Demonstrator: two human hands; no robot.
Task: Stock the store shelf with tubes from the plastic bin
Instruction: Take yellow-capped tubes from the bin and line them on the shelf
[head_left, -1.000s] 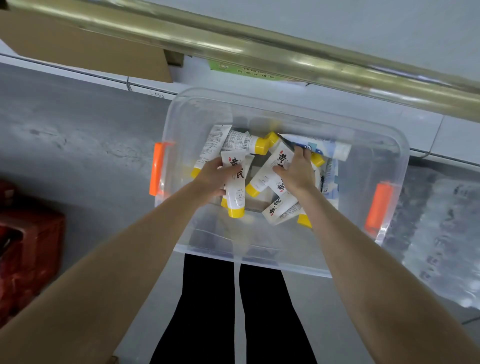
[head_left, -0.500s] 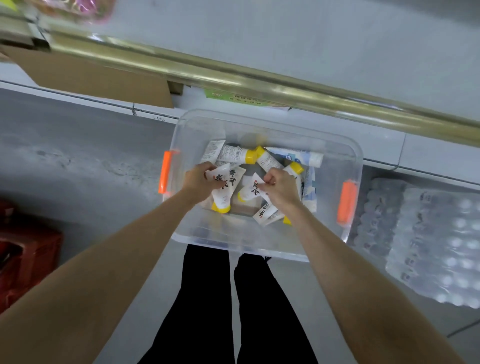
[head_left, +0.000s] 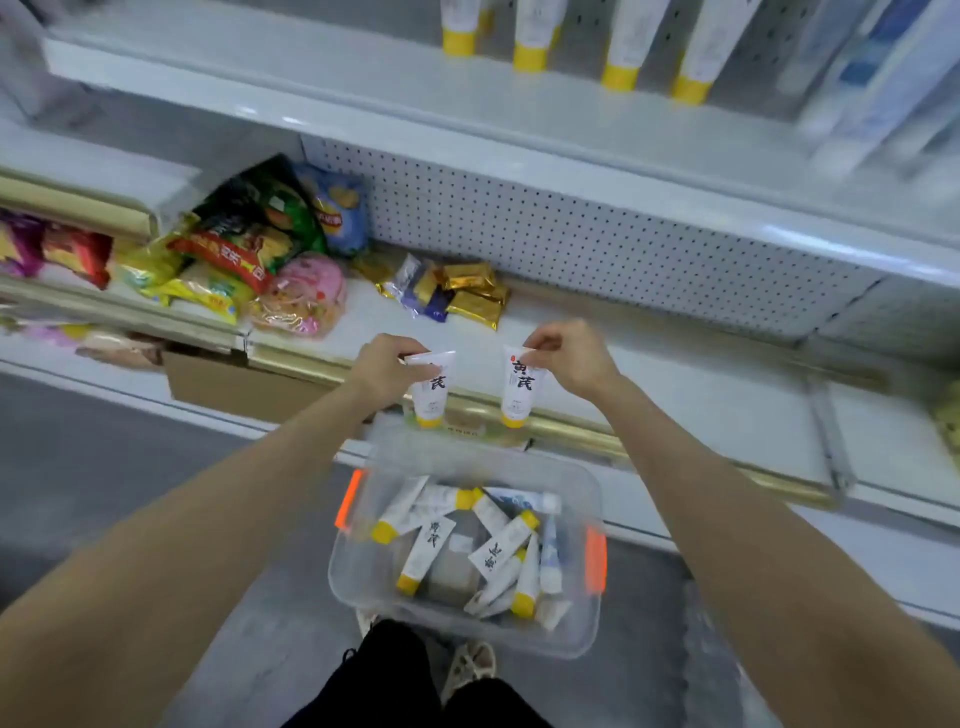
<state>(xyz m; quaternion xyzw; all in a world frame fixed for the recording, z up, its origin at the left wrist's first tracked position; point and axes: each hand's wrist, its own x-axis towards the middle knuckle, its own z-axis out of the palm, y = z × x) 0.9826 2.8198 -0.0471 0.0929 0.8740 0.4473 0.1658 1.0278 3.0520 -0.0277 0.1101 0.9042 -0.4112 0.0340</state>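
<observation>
- Where the view is nearest, the person's legs in black trousers (head_left: 395, 686) stand on a grey floor (head_left: 130, 467), just behind the plastic bin (head_left: 467, 638).
- The bin is clear-walled, has an orange handle (head_left: 596, 560) at each end, and rests on the floor at the foot of the shelving.
- Loose tubes (head_left: 423, 553) lie in the bin in a jumble. Most are white with yellow caps, and a few on the right side are blue and white.
- Left hand (head_left: 382, 371): raised above the bin, fingers and thumb curled in a pinch on the crimped end of the left tube (head_left: 432, 400), which hangs cap down.
- Right hand (head_left: 569, 358): level with the left and apart from it, fingertips pinching the top end of the right tube (head_left: 517, 400), also cap down.
- Both held tubes hang in front of the gold edge strip (head_left: 571, 427) of the lower shelf (head_left: 675, 374), clear of the bin.
- The lower shelf carries gold packets (head_left: 467, 293) and crisp bags (head_left: 260, 228) to the left; a perforated back panel (head_left: 571, 234) stands behind.
- A cardboard box (head_left: 234, 384) sits below the shelf edge, left of the hands.
- On the upper shelf (head_left: 363, 88), stocked tubes (head_left: 530, 36) stand in a row on their yellow caps. Items further right are too blurred to identify.
</observation>
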